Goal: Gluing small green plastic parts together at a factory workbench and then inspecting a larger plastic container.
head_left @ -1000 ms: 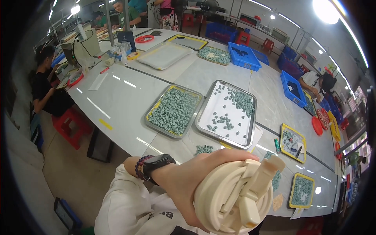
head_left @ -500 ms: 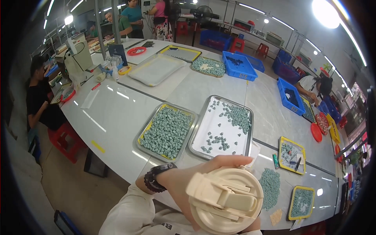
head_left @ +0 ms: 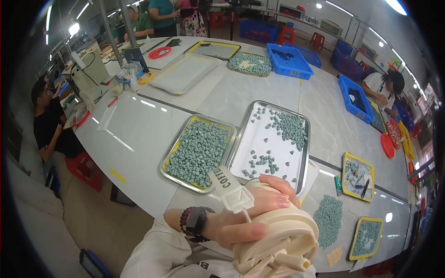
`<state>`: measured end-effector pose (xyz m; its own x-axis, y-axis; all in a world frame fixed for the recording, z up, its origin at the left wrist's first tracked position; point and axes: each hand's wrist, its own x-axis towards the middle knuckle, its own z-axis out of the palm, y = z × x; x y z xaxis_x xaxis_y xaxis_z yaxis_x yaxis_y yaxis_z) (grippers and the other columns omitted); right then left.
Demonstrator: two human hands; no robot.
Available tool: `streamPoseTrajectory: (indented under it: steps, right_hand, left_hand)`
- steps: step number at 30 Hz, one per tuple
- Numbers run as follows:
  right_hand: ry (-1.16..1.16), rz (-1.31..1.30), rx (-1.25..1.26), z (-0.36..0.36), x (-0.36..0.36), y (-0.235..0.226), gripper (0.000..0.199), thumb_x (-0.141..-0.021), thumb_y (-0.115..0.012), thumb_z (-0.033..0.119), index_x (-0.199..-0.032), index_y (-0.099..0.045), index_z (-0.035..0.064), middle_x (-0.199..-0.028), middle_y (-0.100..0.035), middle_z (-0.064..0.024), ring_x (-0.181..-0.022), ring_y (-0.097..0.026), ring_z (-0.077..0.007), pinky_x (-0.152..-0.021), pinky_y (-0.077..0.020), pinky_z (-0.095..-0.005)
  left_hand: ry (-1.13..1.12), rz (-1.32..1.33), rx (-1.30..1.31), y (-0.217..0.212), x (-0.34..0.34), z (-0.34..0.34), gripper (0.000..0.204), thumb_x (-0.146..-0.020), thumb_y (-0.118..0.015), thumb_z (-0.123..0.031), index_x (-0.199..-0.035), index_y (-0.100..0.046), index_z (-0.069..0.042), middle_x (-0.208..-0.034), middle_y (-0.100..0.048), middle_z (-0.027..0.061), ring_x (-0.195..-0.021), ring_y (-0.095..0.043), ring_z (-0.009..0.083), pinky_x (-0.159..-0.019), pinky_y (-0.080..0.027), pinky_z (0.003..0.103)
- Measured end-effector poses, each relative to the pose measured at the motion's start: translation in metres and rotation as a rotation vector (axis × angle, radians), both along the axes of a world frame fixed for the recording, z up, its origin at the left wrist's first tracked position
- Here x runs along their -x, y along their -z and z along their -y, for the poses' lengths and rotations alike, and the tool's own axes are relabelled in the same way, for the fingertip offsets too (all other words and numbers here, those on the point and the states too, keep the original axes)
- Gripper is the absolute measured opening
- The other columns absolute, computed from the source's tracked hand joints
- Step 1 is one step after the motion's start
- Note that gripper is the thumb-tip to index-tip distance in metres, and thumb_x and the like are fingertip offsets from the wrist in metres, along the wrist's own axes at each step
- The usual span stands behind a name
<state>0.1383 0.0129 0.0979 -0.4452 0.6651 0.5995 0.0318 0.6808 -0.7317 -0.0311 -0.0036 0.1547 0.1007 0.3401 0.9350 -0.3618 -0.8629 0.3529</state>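
I see my left hand (head_left: 241, 222) gripping the cream cup (head_left: 278, 245) close under my face, now tipped over with its flap lid popped open, above the table (head_left: 139, 134); my right hand is not in view.

A left hand (head_left: 241, 217) grips a cream cup lid (head_left: 278, 245) above 2 metal trays (head_left: 234, 148).

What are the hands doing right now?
Left hand: closed around a cream cup.
Right hand: not in view.

Cream cup lid (head_left: 278, 241), grey-green pieces (head_left: 199, 150), blue bins (head_left: 289, 60).
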Motion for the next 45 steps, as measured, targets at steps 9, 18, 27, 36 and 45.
streamPoseTrajectory:
  steps: [9,18,27,36,45]
  right_hand:
    - [0.089,0.083,-0.14,0.002,-0.025,-0.031,0.062,-0.067,-0.08,0.017,-0.12,-0.053,0.0016,-0.119,-0.059,-0.0187,-0.112,-0.056,-0.037,-0.094,-0.0465,-0.0436]
    - [0.033,0.172,-0.15,0.007,-0.031,-0.034,0.057,-0.067,-0.075,0.019,-0.118,-0.056,0.0016,-0.117,-0.059,-0.0177,-0.111,-0.057,-0.0366,-0.091,-0.0439,-0.0425]
    - [-0.033,0.139,-0.116,0.002,-0.038,-0.04,0.061,-0.065,-0.076,0.017,-0.122,-0.058,0.0018,-0.121,-0.059,-0.0168,-0.114,-0.055,-0.0354,-0.095,-0.04,-0.0424]
    - [-0.031,0.064,-0.083,0.002,-0.042,-0.039,0.069,-0.064,-0.078,0.019,-0.127,-0.055,0.0036,-0.128,-0.057,-0.0164,-0.12,-0.051,-0.0353,-0.099,-0.036,-0.044]
    - [-0.069,0.067,-0.006,0.002,-0.043,-0.037,0.071,-0.066,-0.075,0.026,-0.13,-0.053,0.0037,-0.133,-0.053,-0.0174,-0.124,-0.049,-0.0351,-0.102,-0.0341,-0.0444]
  left_hand:
    - [-0.352,0.278,0.173,0.013,-0.058,0.032,0.045,-0.097,-0.033,-0.047,-0.137,-0.044,-0.029,-0.095,-0.06,0.019,-0.076,-0.063,0.0428,-0.072,-0.05,0.058]
    - [-0.051,0.032,0.187,0.032,0.005,0.041,0.048,-0.098,-0.03,-0.056,-0.12,-0.058,-0.022,-0.099,-0.061,0.0146,-0.087,-0.063,0.0401,-0.082,-0.046,0.058]
    - [-0.129,0.461,-0.046,0.009,-0.065,0.016,0.055,-0.094,-0.042,-0.048,-0.114,-0.048,0.003,-0.1,-0.062,0.0228,-0.087,-0.063,0.0353,-0.084,-0.051,0.047]
    - [-0.074,0.156,0.713,0.007,-0.031,0.079,0.062,-0.097,-0.019,-0.06,-0.115,-0.055,-0.014,-0.115,-0.055,0.0218,-0.116,-0.052,0.0382,-0.102,-0.036,0.057]
    - [0.233,0.11,0.633,0.01,-0.021,0.063,0.075,-0.094,-0.02,-0.068,-0.129,-0.046,-0.007,-0.139,-0.034,0.0338,-0.135,-0.03,0.0453,-0.109,-0.026,0.063]
